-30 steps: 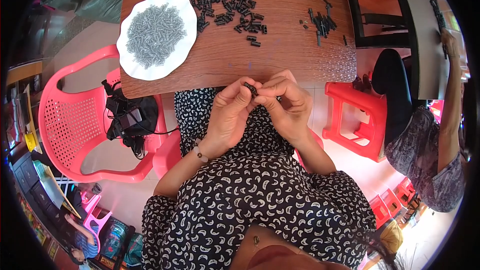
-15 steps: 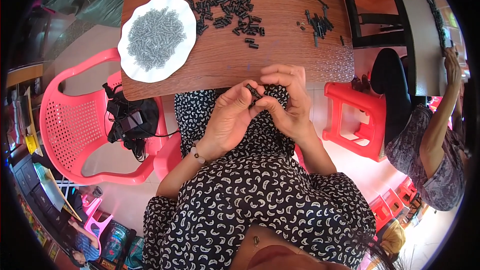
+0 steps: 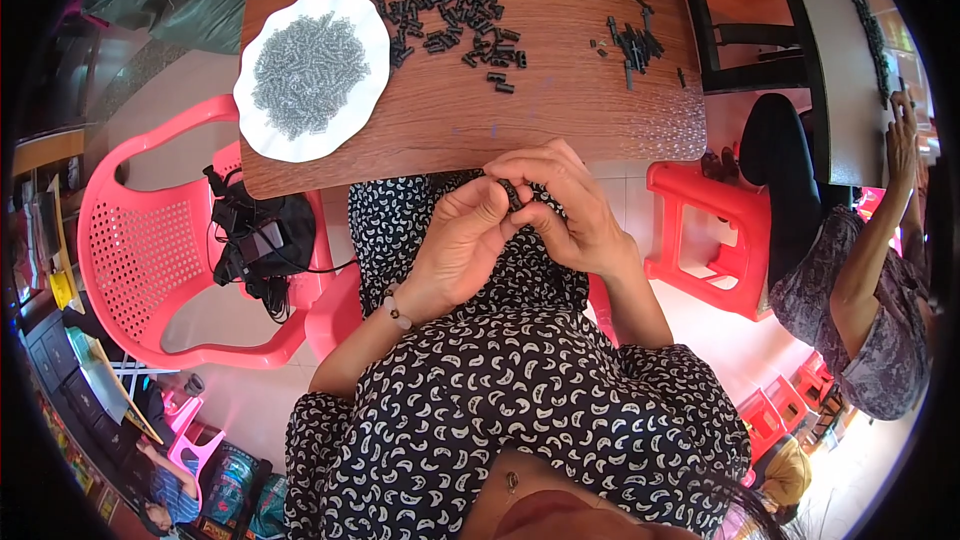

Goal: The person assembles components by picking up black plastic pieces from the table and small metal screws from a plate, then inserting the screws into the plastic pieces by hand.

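Observation:
Over my lap, close to the table's near edge, both hands meet around one small black cylindrical part [image 3: 512, 197]. My left hand [image 3: 462, 240] pinches it between thumb and fingers. My right hand [image 3: 572, 208] closes on its other side, fingertips over the top and thumb beneath. Much of the part is hidden by the fingers. On the brown wooden table [image 3: 570, 110] lies a loose pile of similar black parts [image 3: 465, 15]. To its left stands a white wavy-rimmed plate [image 3: 262, 135] heaped with small metal springs [image 3: 310, 75].
Thin dark pins [image 3: 637, 45] are scattered at the table's right. A pink chair [image 3: 150, 240] on the left carries a black bag and cables [image 3: 265, 240]. A red stool [image 3: 705, 230] stands right, near another person [image 3: 860, 310] whose arms reach up to a neighbouring table.
The fingers of my right hand have come down and closed over the black part, which now sits more upright between both hands. My left hand stays nearly in place.

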`<state>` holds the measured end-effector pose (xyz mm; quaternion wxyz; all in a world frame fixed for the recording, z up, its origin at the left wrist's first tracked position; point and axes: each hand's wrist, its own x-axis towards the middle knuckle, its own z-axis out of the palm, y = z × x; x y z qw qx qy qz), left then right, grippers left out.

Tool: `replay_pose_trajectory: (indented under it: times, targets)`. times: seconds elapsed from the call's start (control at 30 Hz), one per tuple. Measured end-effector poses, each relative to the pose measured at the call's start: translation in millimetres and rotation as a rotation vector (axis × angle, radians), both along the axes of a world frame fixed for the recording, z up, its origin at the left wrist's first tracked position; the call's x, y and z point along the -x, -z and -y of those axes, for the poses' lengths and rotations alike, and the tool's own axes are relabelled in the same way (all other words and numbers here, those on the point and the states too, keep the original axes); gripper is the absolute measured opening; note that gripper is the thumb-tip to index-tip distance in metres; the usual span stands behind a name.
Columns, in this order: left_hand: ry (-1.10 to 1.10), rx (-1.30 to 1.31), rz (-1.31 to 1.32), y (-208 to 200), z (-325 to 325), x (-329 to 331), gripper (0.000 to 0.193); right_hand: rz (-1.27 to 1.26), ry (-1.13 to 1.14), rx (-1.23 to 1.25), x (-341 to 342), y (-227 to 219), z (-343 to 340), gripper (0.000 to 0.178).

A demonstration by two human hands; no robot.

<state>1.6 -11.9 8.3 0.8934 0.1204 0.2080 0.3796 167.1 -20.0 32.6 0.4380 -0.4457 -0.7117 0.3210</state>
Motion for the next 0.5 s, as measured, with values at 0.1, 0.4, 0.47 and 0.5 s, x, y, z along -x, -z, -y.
replay_pose_trajectory:
  times: [0.1,0.4,0.47,0.5]
  targets:
    - [0.009,0.02,0.024,1.8,0.7,1.3,0.02,0.001,-0.03,-0.02,-0.7,1.4,-1.9,0.035]
    - [0.095,0.044,-0.01,-2.5,-2.8,8.9,0.023,-0.045,-0.047,-0.01,0.6,2.2,1.0,0.035]
    - [0.119,0.079,-0.018,-2.0,-1.3,10.5,0.025,-0.083,-0.051,0.013,2.0,3.5,2.6,0.039]
    - [0.127,0.083,-0.009,-0.4,-0.2,11.3,0.026,-0.061,-0.056,-0.017,1.5,4.4,1.7,0.041]
